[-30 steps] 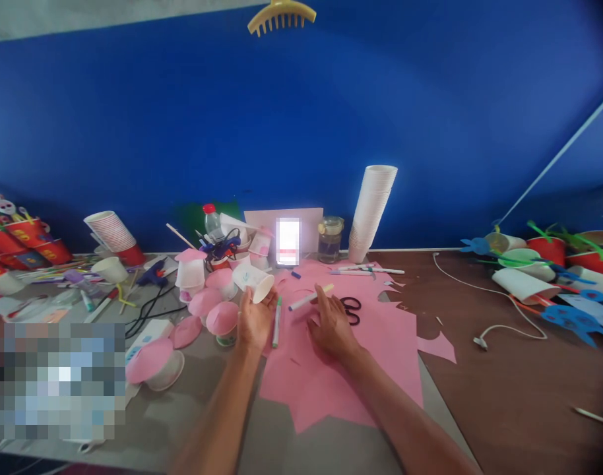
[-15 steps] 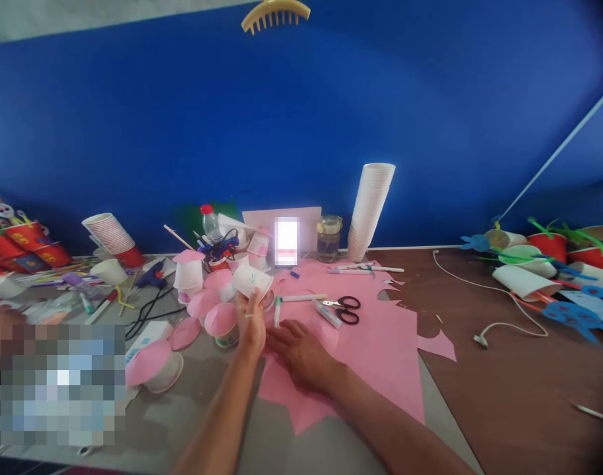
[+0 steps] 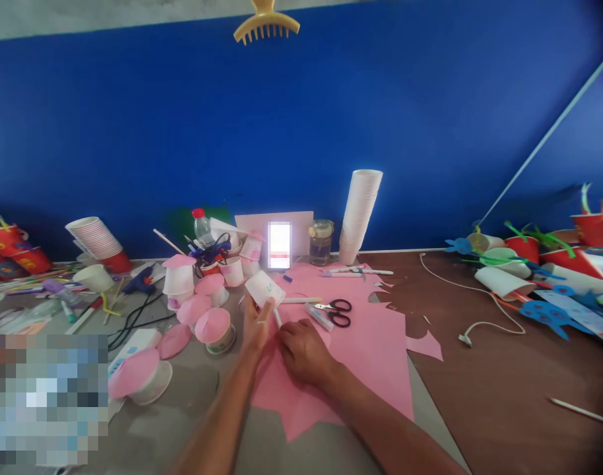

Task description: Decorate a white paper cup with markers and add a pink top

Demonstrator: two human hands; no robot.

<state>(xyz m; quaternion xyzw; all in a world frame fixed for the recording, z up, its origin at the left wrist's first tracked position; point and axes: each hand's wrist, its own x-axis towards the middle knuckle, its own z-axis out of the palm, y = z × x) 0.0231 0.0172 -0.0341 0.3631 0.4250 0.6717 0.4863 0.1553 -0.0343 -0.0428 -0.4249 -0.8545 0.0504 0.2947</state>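
The left-hand grip (image 3: 256, 330) holds a tilted white paper cup (image 3: 263, 289). At five o'clock from this cup, the right-hand grip (image 3: 304, 353) curls low over pink paper (image 3: 371, 369), its fingers at a white marker (image 3: 277, 318); whether they clasp it is unclear. Scissors (image 3: 332, 310) lie on the paper between three and four o'clock, and a leaning stack of cups (image 3: 361, 218) stands on the worktop (image 3: 479, 409) at two. A pink-topped cup (image 3: 215, 330) sits nearby at eight o'clock.

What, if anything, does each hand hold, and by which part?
The left hand holds a white paper cup by its side wall. Whether the right hand grips the marker beside it is unclear.
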